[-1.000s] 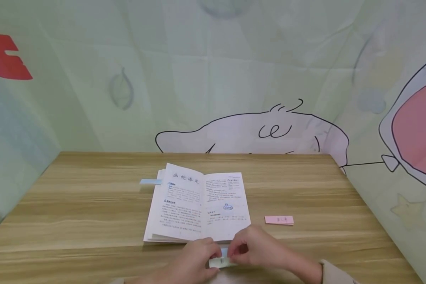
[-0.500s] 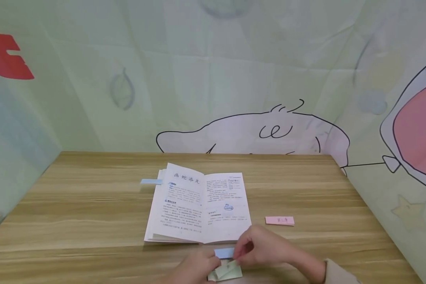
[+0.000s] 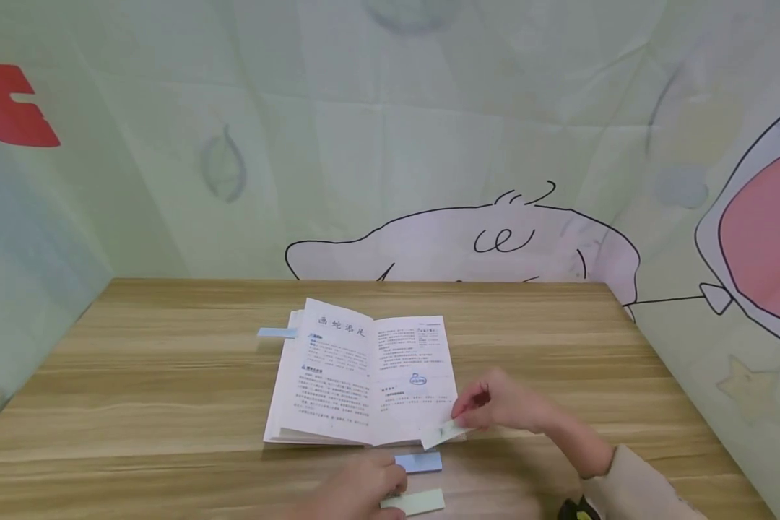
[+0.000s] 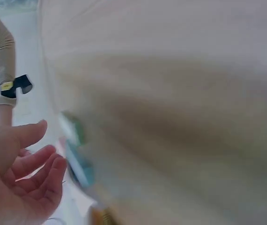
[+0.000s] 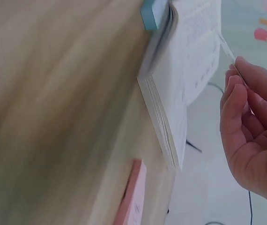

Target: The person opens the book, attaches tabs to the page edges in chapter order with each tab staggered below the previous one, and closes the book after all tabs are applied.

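My right hand (image 3: 510,404) pinches a pale green sticky note (image 3: 440,433) between thumb and fingers. The note overlaps the lower right corner of an open book (image 3: 412,426) in the head view; the right wrist view shows its thin edge (image 5: 227,49) raised from the fingertips. Lower down, my left hand (image 3: 357,484) is beside a green sticky-note pad (image 3: 422,501), overlapping its left end. Fingers loosely bent and thumb apart, that hand (image 4: 21,173) holds nothing in the left wrist view. Between pad and book lies a blue sticky-note pad (image 3: 422,462).
A pink sticky-note pad (image 3: 512,404) with handwriting lies right of the book. One blue tab (image 3: 276,332) sticks out from the book's left side. The wooden table (image 3: 169,404) ends at a printed cloth backdrop (image 3: 247,180).
My right hand has peeled the green note off its pad and moved it up and right to the book's corner. The left hand has let go of the pad.
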{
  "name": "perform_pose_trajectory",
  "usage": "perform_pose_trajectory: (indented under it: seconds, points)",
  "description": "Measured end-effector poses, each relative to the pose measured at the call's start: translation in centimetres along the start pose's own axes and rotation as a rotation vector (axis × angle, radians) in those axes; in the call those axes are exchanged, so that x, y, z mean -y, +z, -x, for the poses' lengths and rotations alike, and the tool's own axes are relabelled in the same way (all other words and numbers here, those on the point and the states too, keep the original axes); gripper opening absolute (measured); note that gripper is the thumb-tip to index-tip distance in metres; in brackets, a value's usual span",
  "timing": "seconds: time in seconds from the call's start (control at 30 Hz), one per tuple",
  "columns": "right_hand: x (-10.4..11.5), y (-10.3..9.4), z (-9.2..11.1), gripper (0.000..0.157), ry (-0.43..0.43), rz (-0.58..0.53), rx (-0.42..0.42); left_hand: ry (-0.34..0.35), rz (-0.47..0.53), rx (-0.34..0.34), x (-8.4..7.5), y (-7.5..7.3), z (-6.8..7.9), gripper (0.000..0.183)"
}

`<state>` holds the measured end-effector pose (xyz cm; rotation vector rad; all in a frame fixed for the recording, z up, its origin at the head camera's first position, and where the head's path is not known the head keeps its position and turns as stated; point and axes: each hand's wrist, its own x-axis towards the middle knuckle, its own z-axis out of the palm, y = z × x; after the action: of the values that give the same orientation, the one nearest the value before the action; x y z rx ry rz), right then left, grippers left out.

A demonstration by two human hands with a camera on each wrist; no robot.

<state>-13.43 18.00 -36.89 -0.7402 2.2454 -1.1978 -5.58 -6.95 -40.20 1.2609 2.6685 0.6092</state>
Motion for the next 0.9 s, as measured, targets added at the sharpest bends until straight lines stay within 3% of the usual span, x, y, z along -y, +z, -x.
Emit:
perform_pose_trajectory:
  seconds: [0.1, 0.27, 0.33, 0.47, 0.6, 0.73, 0.9]
  points:
    - [-0.5, -1.3, -0.4, 0.005, 0.015, 0.038, -0.024, -0.054, 0.038, 0.032, -0.6, -1.8, -0.5, 0.013]
    - [-1.1, -3.1, -1.3, 0.008, 0.025, 0.067, -0.088, 0.005, -0.042, -0.093, -0.8, -5.2, -2.0, 0.009]
    - [-1.4, -3.6, -1.8, 0.008, 0.029, 0.078, -0.141, 0.016, -0.066, -0.109, -0.5, -6.5, -3.0, 0.009]
    - [-1.9, -4.4, -2.7, 0.009, 0.082, 0.075, -0.261, 0.017, -0.122, -0.020, 0.7, -8.3, -5.4, 0.016]
    - [-2.4, -4.8, -3.6, 0.010, 0.121, 0.064, -0.345, -0.012, -0.246, 0.083, 2.7, -8.8, -7.5, 0.032]
    - [-3.0, -4.8, -4.6, 0.010, 0.154, 0.051, -0.389, -0.031, -0.365, 0.088, 4.4, -8.6, -8.9, 0.041]
    - [-3.8, -4.9, -5.2, 0.010, 0.180, 0.018, -0.415, -0.020, -0.394, 0.105, 5.4, -7.7, -10.3, 0.045]
